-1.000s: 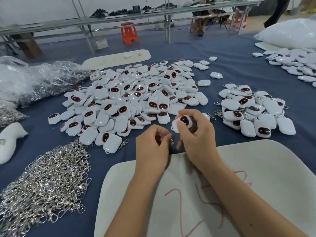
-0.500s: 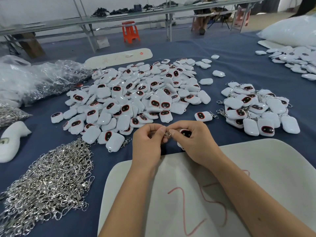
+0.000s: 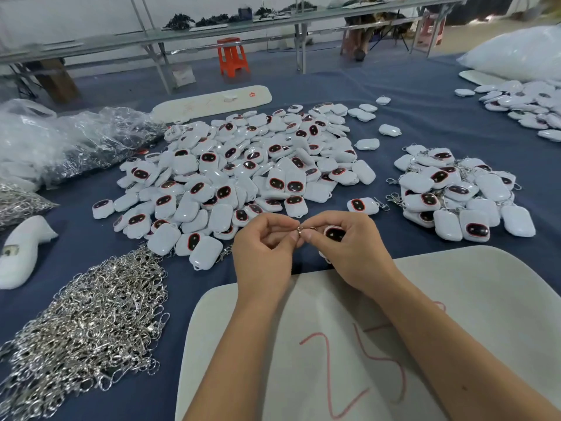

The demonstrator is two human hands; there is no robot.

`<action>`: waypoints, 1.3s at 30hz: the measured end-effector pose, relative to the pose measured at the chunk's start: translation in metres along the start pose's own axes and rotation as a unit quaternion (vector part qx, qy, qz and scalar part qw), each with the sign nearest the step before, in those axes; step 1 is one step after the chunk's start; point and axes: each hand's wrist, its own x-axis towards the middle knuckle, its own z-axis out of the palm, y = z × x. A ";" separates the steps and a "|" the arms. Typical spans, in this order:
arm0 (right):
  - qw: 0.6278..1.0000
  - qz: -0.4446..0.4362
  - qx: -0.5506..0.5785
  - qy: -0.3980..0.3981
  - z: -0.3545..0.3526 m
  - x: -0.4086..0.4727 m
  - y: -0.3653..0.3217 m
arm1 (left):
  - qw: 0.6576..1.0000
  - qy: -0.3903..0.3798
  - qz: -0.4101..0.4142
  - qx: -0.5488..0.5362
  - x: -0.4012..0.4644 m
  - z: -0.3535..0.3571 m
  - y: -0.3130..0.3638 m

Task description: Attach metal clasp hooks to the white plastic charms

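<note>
A: Charm in hand (image 3: 334, 233). Which way does it lie?

B: Dark oval face up toward the camera, red rim showing. Most of the body is hidden in the right hand (image 3: 349, 253), so I cannot tell its long axis. It sits just above the near edge of the white board (image 3: 485, 299).

A: And the clasp hook (image 3: 300, 230)?

B: Small, metal, pinched between the two hands where their fingertips meet. Too small to read its direction.

A: Hand poses?

B: Left hand (image 3: 264, 253): back to the camera, fingers curled, thumb and forefinger nipping the hook. Right hand: fingers curled round the charm, thumb and forefinger pressed to the hook from the other side. Both forearms come up across the board, which bears red marker strokes.

A: Surface?

B: Blue cloth table (image 3: 425, 95). Big heap of charms (image 3: 243, 171) beyond the hands. A smaller heap with hooks on them (image 3: 455, 192) to the right. One lone hooked charm (image 3: 362, 205) between the heaps. Pile of loose metal hooks (image 3: 82, 326) near left. Clear plastic bags (image 3: 60, 141) far left.

A: Room?

B: Long metal benches behind, an orange stool (image 3: 233, 56) under one.
</note>
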 end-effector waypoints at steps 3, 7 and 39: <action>1.000 0.001 -0.002 0.000 -0.002 0.000 -0.001 | 1.000 -0.003 -0.010 -0.022 0.000 -0.001 0.002; 0.999 -0.004 -0.032 0.034 0.000 -0.002 -0.003 | 1.000 0.005 -0.009 -0.009 0.002 -0.003 0.000; 0.997 0.021 -0.012 0.072 0.000 -0.002 -0.008 | 0.998 0.045 0.037 0.000 0.001 -0.004 0.000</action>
